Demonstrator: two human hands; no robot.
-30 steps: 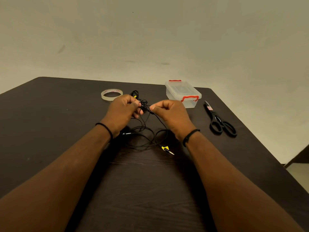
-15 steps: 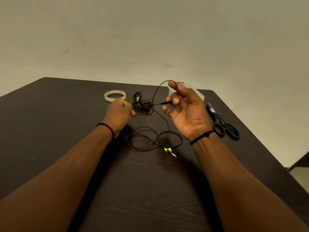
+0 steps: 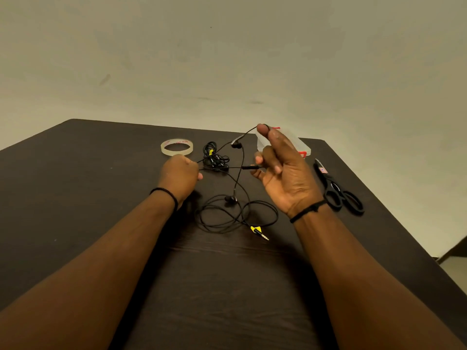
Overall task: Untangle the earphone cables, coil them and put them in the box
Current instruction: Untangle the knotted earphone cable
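Earphone cables (image 3: pixel 228 210) lie near the tape roll (image 3: pixel 177 147); your left hand (image 3: pixel 180 176) grips one strand, your right hand (image 3: pixel 283 170) pinches another. Pulling harder could tighten the knot (image 3: pixel 216 161).

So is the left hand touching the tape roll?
Cannot tell. In the head view the left hand overlaps the near rim of the tape roll, so any contact or gap is hidden.
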